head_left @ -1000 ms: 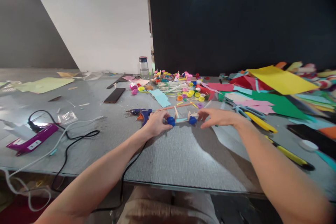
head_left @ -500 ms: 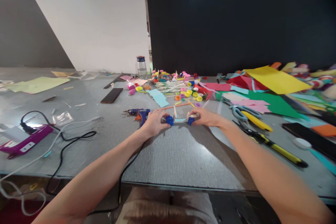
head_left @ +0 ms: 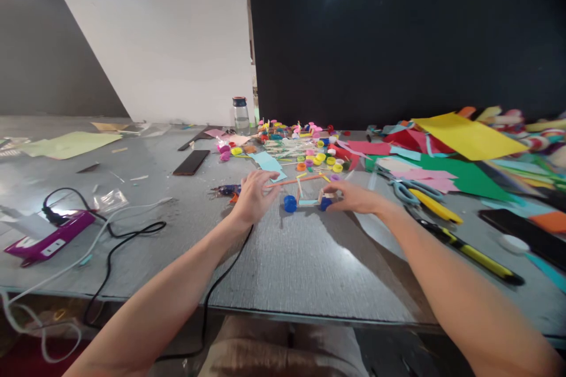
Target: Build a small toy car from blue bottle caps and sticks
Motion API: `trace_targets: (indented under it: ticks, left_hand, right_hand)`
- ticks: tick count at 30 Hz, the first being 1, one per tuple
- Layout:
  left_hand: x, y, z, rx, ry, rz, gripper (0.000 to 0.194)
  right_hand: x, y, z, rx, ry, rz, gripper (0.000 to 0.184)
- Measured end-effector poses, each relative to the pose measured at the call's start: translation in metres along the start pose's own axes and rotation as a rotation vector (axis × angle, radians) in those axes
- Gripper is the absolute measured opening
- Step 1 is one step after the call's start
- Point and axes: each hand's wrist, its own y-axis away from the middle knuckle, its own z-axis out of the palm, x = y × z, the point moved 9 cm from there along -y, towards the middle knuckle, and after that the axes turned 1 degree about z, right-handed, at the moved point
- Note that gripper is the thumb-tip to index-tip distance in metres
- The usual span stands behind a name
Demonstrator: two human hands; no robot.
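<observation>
A small craft car [head_left: 308, 203] with blue bottle-cap wheels and a light-blue base stands on the grey table between my hands. Its left cap wheel [head_left: 290, 204] is fully in sight. My right hand [head_left: 347, 196] closes its fingers on the car's right end, partly covering the blue wheel there. To the left of the car, my left hand [head_left: 256, 197] is apart from it, raised a little, fingers spread and holding nothing. Behind this hand lies a blue glue gun [head_left: 227, 189], mostly hidden by it.
Colourful bottle caps [head_left: 327, 159] and sticks lie in a heap behind the car. To the right are blue-handled scissors [head_left: 404, 191], a yellow-black cutter [head_left: 477, 253] and coloured paper [head_left: 469, 174]. At left, a purple power strip [head_left: 53, 238] trails cables. A water bottle [head_left: 241, 116] stands at the back.
My left hand has let go of the car's left wheel and moved up and left. My right hand came in from the right and took hold of the car's right end.
</observation>
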Motion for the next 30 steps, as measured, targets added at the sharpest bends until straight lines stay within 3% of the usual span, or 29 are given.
trace_targets:
  ticks: [2,5,7,11,14,17,19,30]
  left_hand:
    - [0.001,-0.001,-0.017,0.104,-0.005,-0.018,0.009]
    - [0.004,-0.001,-0.032,0.177,-0.015,-0.01,0.016]
    - [0.006,0.0,-0.037,0.191,-0.026,0.012,0.024]
    - [0.008,0.003,-0.03,0.136,-0.039,0.054,0.03]
    - [0.011,0.007,-0.003,-0.052,-0.052,0.118,0.014]
    - [0.013,0.012,0.029,-0.258,-0.116,0.152,0.041]
    - [0.012,0.014,0.042,-0.326,-0.161,0.135,0.045]
    - [0.01,0.014,0.052,-0.335,-0.142,0.107,0.021]
  right_hand:
    - [-0.003,0.002,-0.013,0.089,-0.046,-0.005,0.047]
    - [-0.001,0.012,-0.049,0.426,-0.073,0.015,0.031]
    - [0.002,0.021,-0.066,0.612,-0.054,0.047,0.037]
    - [0.008,0.028,-0.074,0.751,-0.03,0.072,0.038]
    - [0.009,0.03,-0.073,0.802,-0.015,0.065,0.026]
    - [0.007,0.029,-0.071,0.804,0.002,0.07,0.025]
    - [0.004,0.027,-0.068,0.779,0.01,0.07,0.027]
    - [0.001,0.02,-0.055,0.664,0.026,0.073,0.031]
